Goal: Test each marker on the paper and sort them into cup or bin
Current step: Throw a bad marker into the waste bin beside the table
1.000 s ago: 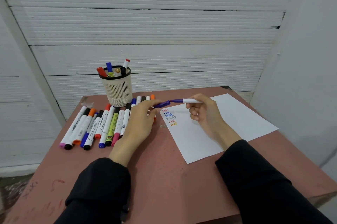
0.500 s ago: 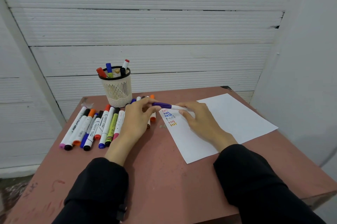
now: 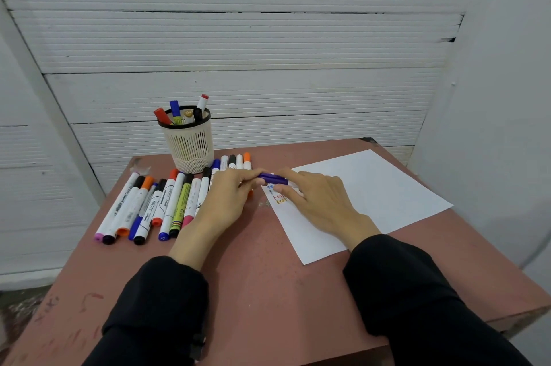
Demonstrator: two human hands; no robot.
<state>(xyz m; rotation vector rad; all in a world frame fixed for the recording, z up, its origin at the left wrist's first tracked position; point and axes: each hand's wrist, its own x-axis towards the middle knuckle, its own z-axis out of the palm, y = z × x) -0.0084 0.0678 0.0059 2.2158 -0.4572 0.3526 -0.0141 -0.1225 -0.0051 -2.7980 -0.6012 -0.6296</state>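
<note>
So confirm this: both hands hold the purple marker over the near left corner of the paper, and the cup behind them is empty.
Not quite. The head view shows the cup is not empty: several markers stand in it. The rest holds: the left hand and the right hand both hold the purple marker, over the paper's left corner by the test marks.

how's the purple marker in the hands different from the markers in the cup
The purple marker lies roughly level, low over the near corner of the paper; the markers in the cup stand upright or lean.
The purple marker is pinched between the left hand and right hand; the cup markers are untouched, resting in the slotted cup.
The purple marker is one colour; the cup markers show red, blue and black ends.
</note>
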